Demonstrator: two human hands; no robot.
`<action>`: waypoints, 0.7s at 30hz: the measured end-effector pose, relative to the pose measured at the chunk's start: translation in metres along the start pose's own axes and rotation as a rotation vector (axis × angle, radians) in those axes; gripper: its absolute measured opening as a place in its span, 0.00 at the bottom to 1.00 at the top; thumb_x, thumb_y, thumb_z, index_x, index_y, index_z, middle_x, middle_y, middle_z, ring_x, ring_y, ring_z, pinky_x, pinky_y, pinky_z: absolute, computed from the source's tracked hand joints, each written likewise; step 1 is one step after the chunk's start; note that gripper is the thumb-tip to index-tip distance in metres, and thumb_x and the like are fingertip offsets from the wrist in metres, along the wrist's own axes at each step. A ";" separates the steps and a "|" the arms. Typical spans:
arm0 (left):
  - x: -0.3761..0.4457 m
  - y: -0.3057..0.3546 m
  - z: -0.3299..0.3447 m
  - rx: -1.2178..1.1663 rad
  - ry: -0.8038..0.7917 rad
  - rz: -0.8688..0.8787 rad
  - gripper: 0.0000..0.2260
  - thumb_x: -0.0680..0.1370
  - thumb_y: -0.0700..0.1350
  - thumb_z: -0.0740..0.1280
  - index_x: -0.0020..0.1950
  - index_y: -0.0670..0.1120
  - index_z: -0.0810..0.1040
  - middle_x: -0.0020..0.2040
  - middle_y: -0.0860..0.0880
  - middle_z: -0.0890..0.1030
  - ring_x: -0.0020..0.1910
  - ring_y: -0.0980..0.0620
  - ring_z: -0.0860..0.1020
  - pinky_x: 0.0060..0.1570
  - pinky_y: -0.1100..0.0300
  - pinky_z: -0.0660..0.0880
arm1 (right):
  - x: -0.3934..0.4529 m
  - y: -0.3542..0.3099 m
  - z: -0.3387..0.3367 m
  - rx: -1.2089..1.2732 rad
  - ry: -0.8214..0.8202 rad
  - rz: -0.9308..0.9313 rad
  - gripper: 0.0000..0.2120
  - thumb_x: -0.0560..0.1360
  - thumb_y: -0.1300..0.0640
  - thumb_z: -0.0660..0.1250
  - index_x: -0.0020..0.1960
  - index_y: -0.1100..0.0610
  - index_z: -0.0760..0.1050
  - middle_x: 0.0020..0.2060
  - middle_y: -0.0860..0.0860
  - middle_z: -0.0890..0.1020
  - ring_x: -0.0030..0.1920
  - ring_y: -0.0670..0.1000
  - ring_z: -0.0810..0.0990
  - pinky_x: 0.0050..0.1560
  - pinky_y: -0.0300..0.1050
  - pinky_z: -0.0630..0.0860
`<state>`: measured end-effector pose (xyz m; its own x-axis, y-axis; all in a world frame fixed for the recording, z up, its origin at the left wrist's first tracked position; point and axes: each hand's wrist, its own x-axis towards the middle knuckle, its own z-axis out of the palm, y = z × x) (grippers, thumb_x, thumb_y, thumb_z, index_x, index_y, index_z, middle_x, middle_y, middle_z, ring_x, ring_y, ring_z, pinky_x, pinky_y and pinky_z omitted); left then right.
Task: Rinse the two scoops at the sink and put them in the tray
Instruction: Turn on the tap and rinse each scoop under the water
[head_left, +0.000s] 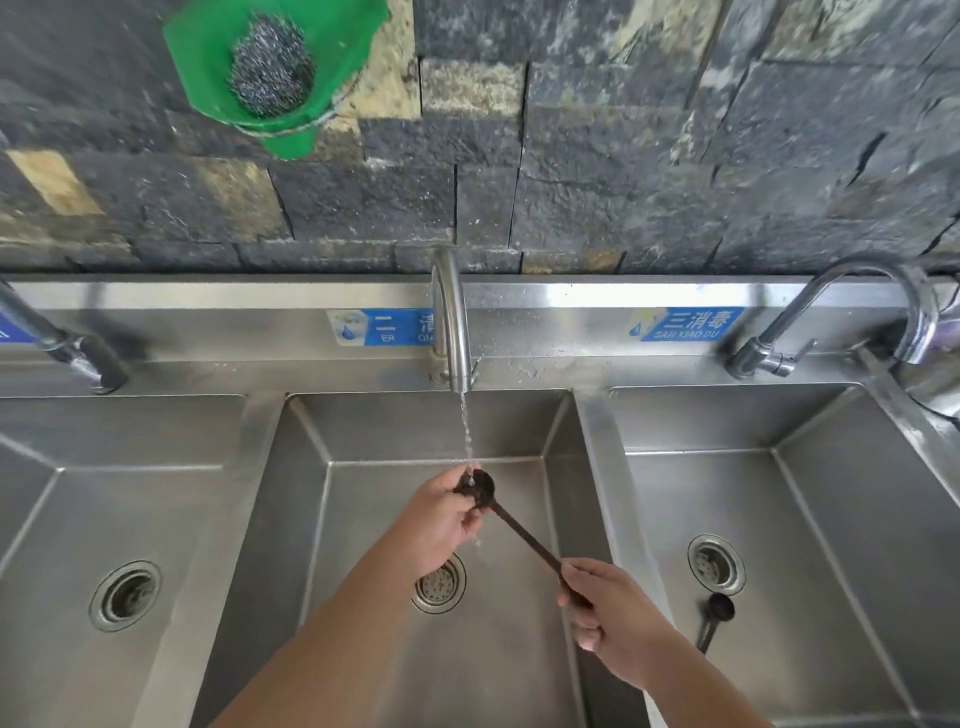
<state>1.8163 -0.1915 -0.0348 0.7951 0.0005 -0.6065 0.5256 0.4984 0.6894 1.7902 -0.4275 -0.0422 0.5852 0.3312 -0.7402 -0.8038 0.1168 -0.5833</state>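
Observation:
A long dark brown scoop (524, 535) is held over the middle basin (519, 649). My right hand (618, 618) grips the end of its handle. My left hand (441, 519) holds the scoop's round bowl with its fingers curled around it. Water from the middle tap (451, 322) runs thinly onto the bowl. A second, shorter dark scoop (716, 618) lies on the floor of the right basin (831, 597), just below that basin's drain. No tray is in view.
Three steel basins stand side by side under a dark stone wall. A tap (67, 348) stands at the left and another tap (841, 317) at the right. A green holder (208, 67) with a steel wool pad (270, 65) hangs on the wall above.

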 end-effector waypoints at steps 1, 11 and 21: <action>-0.004 0.003 0.001 0.033 -0.002 0.020 0.23 0.76 0.24 0.53 0.60 0.45 0.76 0.61 0.35 0.74 0.50 0.41 0.79 0.36 0.62 0.76 | 0.002 -0.003 -0.001 0.032 0.008 -0.002 0.08 0.79 0.60 0.62 0.45 0.62 0.77 0.30 0.57 0.76 0.21 0.47 0.62 0.20 0.35 0.59; -0.022 0.023 0.011 -0.023 0.082 0.139 0.06 0.78 0.35 0.64 0.53 0.38 0.78 0.44 0.41 0.79 0.38 0.51 0.78 0.36 0.64 0.75 | 0.008 -0.030 -0.007 0.049 0.084 -0.245 0.07 0.74 0.71 0.65 0.51 0.67 0.77 0.33 0.58 0.77 0.26 0.47 0.70 0.26 0.38 0.70; -0.012 0.031 0.009 -0.111 0.197 0.206 0.17 0.78 0.29 0.60 0.66 0.38 0.73 0.57 0.42 0.79 0.56 0.48 0.77 0.61 0.56 0.71 | 0.005 -0.029 0.014 0.183 0.066 -0.465 0.15 0.74 0.77 0.59 0.50 0.60 0.76 0.40 0.54 0.81 0.38 0.46 0.80 0.43 0.37 0.74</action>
<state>1.8254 -0.1841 -0.0025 0.8018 0.2743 -0.5310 0.3145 0.5618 0.7651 1.8150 -0.4161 -0.0240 0.8866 0.1455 -0.4391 -0.4585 0.4020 -0.7925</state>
